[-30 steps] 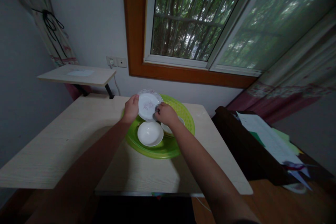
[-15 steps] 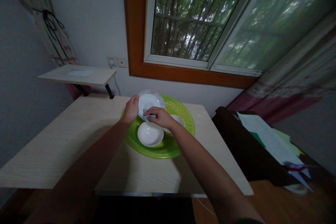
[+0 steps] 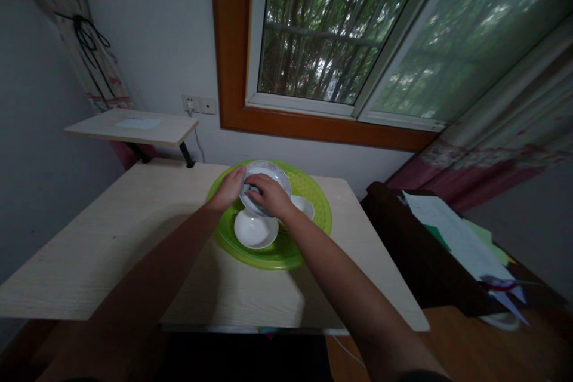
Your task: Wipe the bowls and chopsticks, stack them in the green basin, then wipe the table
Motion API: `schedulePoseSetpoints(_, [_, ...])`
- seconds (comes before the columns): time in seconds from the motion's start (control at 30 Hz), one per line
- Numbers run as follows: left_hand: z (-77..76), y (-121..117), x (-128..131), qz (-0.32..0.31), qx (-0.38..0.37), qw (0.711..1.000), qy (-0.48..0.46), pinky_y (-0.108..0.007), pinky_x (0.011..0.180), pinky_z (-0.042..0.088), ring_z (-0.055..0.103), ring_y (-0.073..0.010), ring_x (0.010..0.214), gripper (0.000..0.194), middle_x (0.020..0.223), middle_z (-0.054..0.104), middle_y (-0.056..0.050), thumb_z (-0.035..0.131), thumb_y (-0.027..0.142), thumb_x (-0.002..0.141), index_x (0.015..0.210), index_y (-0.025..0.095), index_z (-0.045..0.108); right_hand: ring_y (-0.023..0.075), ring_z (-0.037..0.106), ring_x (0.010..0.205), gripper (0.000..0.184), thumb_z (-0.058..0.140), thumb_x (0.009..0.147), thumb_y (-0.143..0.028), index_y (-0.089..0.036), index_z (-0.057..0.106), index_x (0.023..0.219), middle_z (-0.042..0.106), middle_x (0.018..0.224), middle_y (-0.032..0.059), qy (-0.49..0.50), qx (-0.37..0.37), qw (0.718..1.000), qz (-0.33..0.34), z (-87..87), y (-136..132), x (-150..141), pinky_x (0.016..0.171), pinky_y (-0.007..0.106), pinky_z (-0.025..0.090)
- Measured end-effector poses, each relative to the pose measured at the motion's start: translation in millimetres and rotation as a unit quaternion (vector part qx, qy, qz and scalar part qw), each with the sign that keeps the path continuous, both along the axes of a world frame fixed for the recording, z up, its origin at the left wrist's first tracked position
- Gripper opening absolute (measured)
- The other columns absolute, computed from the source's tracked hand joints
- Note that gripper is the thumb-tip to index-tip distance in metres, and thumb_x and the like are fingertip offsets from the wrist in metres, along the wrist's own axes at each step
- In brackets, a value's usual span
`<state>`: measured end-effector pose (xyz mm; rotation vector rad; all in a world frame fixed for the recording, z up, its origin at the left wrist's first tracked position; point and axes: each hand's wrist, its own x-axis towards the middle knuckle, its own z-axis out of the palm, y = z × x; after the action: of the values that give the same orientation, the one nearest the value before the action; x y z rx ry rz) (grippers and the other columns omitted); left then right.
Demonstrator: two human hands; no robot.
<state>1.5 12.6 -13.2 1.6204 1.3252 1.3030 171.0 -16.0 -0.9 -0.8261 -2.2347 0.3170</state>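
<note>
A patterned white plate (image 3: 278,173) is tilted above the far part of a round green basket (image 3: 319,191). My left hand (image 3: 230,188) is closed on the plate's left edge. My right hand (image 3: 271,194) is over the plate's face, its fingers curled around a grey cloth (image 3: 247,189) that is mostly hidden and seems pressed to the plate. Below the plate, a white bowl (image 3: 256,231) sits in the basket. Another white bowl (image 3: 305,206) is partly covered by my right hand and forearm.
The basket stands on a pale wooden table (image 3: 250,295). A small raised shelf (image 3: 165,131) is at the back left, near a wall socket (image 3: 191,102). Papers (image 3: 441,221) lie on a dark piece of furniture (image 3: 403,250) at the right. A window is behind.
The plate has moved slightly right and toward me, and its tilt has changed. My left hand has gone with it. My right hand has shifted a little over its face.
</note>
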Motion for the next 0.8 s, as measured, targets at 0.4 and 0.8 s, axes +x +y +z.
schedulePoseSetpoints(0.4, [-14.0,5.3,4.1,-0.089,0.001,0.996,-0.031,-0.041,0.114,0.046,0.066,-0.0233,0.119,0.042,0.124,0.074,-0.009,0.046,0.046,0.096,0.11,0.019,0.075,0.0254,0.06,0.114,0.028,0.057,0.1,-0.024,-0.018,0.072,0.124,0.07,0.122,0.0128,-0.086,0.047,0.977,-0.192,13.6,-5.1,7.8,0.105,0.038,0.046])
schedulePoseSetpoints(0.8, [2.0,-3.9,-3.3,0.0,0.009,1.0,-0.003,-0.039,0.107,0.049,0.068,-0.0266,0.113,0.046,0.12,0.076,-0.014,0.046,0.047,0.095,0.108,0.015,0.075,0.0284,0.063,0.102,0.027,0.05,0.099,-0.015,-0.013,0.076,0.104,0.072,0.104,0.0174,-0.21,0.032,0.913,-0.347,15.1,-0.6,25.5,0.093,0.037,0.048])
